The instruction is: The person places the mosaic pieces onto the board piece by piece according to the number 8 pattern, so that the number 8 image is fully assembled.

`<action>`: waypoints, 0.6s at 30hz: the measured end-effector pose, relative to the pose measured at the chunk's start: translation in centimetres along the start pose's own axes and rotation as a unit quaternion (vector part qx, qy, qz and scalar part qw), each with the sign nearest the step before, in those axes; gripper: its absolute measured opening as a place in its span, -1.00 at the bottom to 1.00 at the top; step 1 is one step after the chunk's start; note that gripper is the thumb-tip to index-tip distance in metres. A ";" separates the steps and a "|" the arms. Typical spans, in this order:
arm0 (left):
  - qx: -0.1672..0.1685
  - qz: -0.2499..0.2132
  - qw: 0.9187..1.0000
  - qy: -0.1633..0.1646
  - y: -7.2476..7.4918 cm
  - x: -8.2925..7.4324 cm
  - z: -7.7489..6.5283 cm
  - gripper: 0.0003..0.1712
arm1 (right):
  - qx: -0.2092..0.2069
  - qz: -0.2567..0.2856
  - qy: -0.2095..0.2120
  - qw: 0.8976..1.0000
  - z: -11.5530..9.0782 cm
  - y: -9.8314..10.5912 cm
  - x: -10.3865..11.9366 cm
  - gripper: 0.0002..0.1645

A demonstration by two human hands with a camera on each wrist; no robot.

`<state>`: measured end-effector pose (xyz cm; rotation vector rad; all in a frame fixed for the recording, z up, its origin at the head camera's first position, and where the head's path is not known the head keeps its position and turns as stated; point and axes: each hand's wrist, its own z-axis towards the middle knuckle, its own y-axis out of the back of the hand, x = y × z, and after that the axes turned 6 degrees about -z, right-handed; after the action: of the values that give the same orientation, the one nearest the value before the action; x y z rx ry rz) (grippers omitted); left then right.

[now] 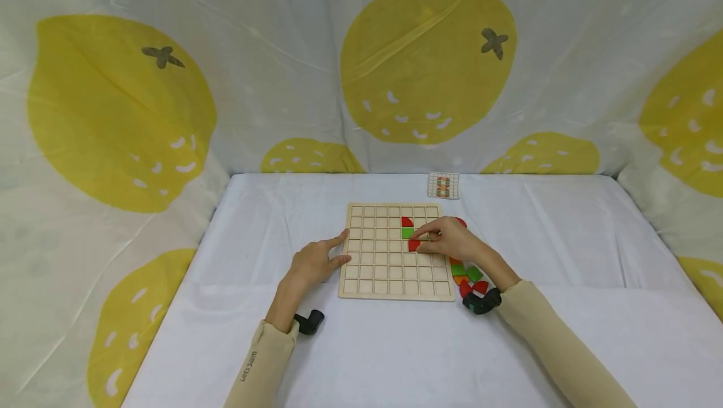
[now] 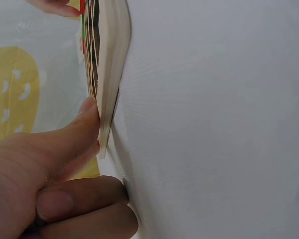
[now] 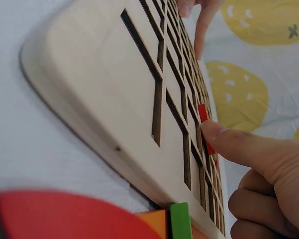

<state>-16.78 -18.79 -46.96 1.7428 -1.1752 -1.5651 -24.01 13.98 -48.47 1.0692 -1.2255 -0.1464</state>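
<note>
A wooden grid board [image 1: 373,270] lies on the table, its square cells framed by thin ridges. My left hand [image 1: 310,263] is at its left edge, thumb and index finger extended against the rim; in the left wrist view the other fingers [image 2: 89,199] are curled beneath. Over the board's right half, my right hand [image 1: 454,238] pinches a red piece [image 1: 414,245] between thumb and index finger. That piece stands slightly proud of the ridges in the right wrist view. Just above it sit a green square [image 1: 407,233] and a red quarter-circle [image 1: 407,222] in cells.
Loose red, orange and green pieces [image 1: 473,274] lie along the board's right side, partly under the right forearm. A small pattern card [image 1: 443,186] rests behind the board. Lemon-printed cloth [image 1: 282,81] walls the back and sides.
</note>
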 end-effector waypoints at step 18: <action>-0.004 -0.002 1.000 -0.006 0.0 0.0 0.0 -0.24 | -0.019 0.027 -0.004 0.999 0.4 -0.9 -0.4 -0.73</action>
<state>-16.77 -18.76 -46.94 1.7342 -1.1701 -1.5815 -24.12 13.49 -49.41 1.0025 -1.2533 -0.1324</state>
